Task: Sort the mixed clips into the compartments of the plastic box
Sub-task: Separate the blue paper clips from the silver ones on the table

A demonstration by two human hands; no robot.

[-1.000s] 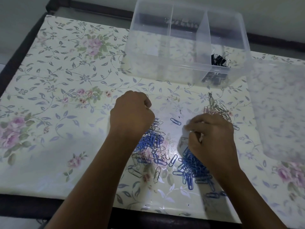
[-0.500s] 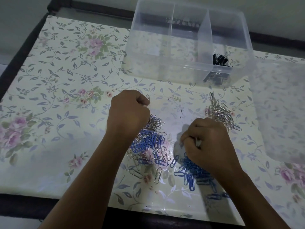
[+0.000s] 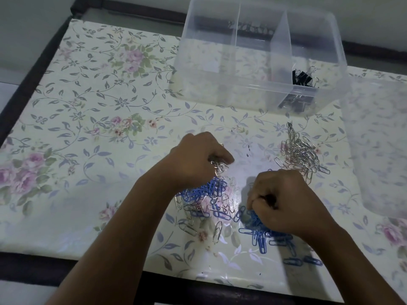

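Observation:
A mixed heap of blue and silver paper clips [image 3: 209,199] lies on the table in front of me. My left hand [image 3: 196,160] sits over its far side, fingers closed on a bunch of silver clips. My right hand [image 3: 284,201] is fisted over a pile of blue paper clips [image 3: 262,234] and grips some of them. A separate pile of silver paper clips [image 3: 301,155] lies to the right. The clear plastic box [image 3: 220,69] stands at the back, with black binder clips [image 3: 305,78] in its right compartment. The other compartments look bare.
A floral plastic cloth [image 3: 88,106] covers the table, whose dark edge [image 3: 33,274] runs along the front and left. A translucent lid [image 3: 381,146] lies at the right, next to the box. Two loose blue clips [image 3: 301,260] rest near the front edge.
My left hand has lifted slightly away from the mixed heap with silver clips in its fingers. My right hand has closed into a fist and moved down onto the blue pile.

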